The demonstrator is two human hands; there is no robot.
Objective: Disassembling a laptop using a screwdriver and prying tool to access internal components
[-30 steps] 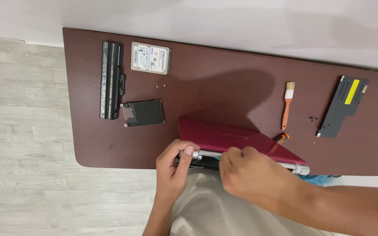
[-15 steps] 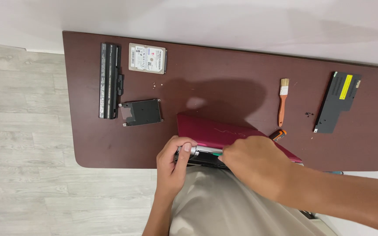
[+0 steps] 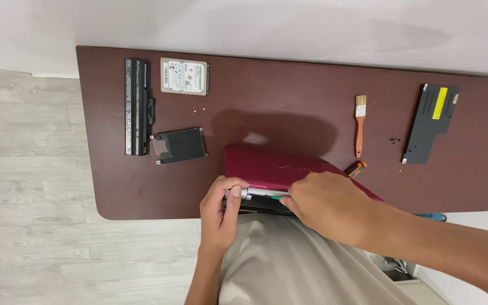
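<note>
Dark brown table (image 3: 289, 85) against a white wall, pale wood-look floor at the left of the frame. A red laptop (image 3: 280, 169) stands tilted at the table's lower edge, lower centre of the frame, its near edge overhanging toward the person's lap. Risk, as a judgement: resting on one edge, the laptop could slip off the table if either grip loosens, and a tool slipping at the hinge could scratch the casing; loose screws (image 3: 200, 107) near the hard drive (image 3: 184, 76) could roll away. The left hand (image 3: 219, 212) is curled closed, thumb and fingers clamping the silver hinge end at the laptop's left corner. The right hand (image 3: 326, 203) is closed over the near edge, apparently pinching a green-tipped tool; its fingertips are hidden. Untouched: battery (image 3: 137, 106), drive bracket (image 3: 178, 145), brush (image 3: 360, 124), black cover panel (image 3: 431, 122).
</note>
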